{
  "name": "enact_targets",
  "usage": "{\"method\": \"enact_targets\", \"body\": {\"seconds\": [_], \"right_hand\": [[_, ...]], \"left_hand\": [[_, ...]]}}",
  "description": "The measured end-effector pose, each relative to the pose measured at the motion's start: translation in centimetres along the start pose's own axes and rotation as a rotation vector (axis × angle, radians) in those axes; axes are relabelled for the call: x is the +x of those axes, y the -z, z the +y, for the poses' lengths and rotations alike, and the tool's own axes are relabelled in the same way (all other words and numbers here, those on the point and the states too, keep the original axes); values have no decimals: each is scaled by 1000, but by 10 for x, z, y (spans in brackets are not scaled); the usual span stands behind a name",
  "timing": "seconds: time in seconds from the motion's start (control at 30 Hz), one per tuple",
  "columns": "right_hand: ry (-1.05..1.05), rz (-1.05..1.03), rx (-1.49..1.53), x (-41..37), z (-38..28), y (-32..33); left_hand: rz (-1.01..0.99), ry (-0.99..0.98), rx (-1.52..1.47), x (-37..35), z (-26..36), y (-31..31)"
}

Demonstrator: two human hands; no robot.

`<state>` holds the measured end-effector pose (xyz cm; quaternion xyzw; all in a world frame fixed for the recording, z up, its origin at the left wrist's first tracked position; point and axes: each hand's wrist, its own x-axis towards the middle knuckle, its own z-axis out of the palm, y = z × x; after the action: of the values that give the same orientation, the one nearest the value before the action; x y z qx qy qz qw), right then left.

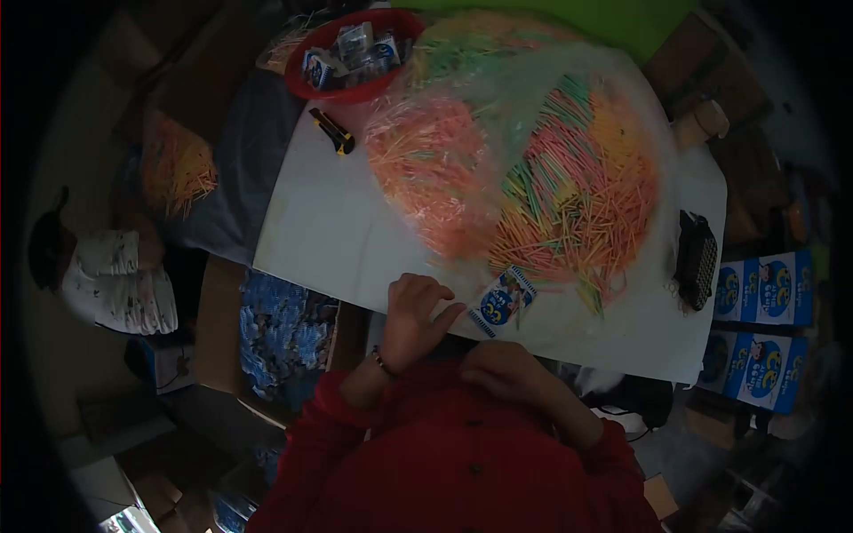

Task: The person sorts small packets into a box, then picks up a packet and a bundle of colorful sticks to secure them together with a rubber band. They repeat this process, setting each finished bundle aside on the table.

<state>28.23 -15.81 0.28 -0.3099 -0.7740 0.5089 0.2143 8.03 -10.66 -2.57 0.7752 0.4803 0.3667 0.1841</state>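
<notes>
A small blue-and-white printed packet [503,300] lies at the front edge of the table, with a few thin coloured sticks beside it. Just left of the packet is my left hand [414,318], thumb spread away from the fingers and nothing visible between them. My right hand [511,369] is below the packet at the table's edge, close to my body. Its fingers are curled in, and whatever they may hold is hidden. Behind the packet, a large clear plastic bag [484,147] spills a heap of pink, orange, yellow and green sticks [577,178].
A red basin [306,84] with several packets stands at the back left, near a black-and-yellow box cutter [332,131]. A dark basket-like object [696,262] sits at the right edge. Blue boxes [764,289] are stacked right; a carton [218,324] of blue wrappers stands left, near another person [120,280].
</notes>
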Motion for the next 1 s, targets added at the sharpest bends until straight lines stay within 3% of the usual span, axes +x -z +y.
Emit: {"method": "enact_targets", "body": {"seconds": [0.07, 0.13, 0.23, 0.3, 0.33, 0.4, 0.43, 0.5, 0.53, 0.6, 0.63, 0.7, 0.73, 0.8, 0.87, 0.9, 0.97, 1.0], "right_hand": [[-52, 316, -50, -11, 12, 11], [-141, 429, -43, -19, 32, 18], [-252, 577, 42, -31, 60, 21], [-278, 646, 118, -36, 72, 25], [-302, 637, 218, -37, 75, 28], [-314, 638, 323, -38, 74, 31], [-349, 644, 275, -37, 69, 34], [-375, 650, 227, -35, 60, 42], [-335, 614, 101, -37, 56, 48], [-284, 574, -32, -36, 51, 65], [-244, 680, -191, -33, 51, 80], [-192, 783, -350, -16, 54, 106], [-173, 833, -485, -3, 56, 121], [-140, 882, -628, 25, 60, 147], [-106, 871, -1051, 58, 69, 164], [-95, 872, -1055, 72, 75, 171], [-421, 743, -1411, 98, 84, 181], [-411, 745, -1416, 107, 81, 181]], "left_hand": [[-44, -66, 15, 19, 6, -33], [-91, -137, 30, 35, 8, -56], [-142, -67, 138, 49, 9, -67], [-428, 32, 51, 53, 2, -61], [-440, 20, 56, 52, -3, -58], [-552, 352, -111, 54, -8, -53], [-555, 340, -101, 53, -6, -51], [-235, -46, 132, 50, 1, -47], [-230, -50, 136, 53, 2, -43], [3, -174, 94, 59, 2, -38], [13, -174, 99, 60, 2, -36], [21, 422, -901, 58, 5, -33], [30, 415, -900, 56, 3, -33], [-108, 543, -1167, 54, -4, -34], [-184, 552, -1117, 54, 16, -35], [-267, 572, -1064, 52, 25, -36], [-316, 569, -1044, 44, 24, -37], [-375, 574, -1025, 44, 25, -36]]}}
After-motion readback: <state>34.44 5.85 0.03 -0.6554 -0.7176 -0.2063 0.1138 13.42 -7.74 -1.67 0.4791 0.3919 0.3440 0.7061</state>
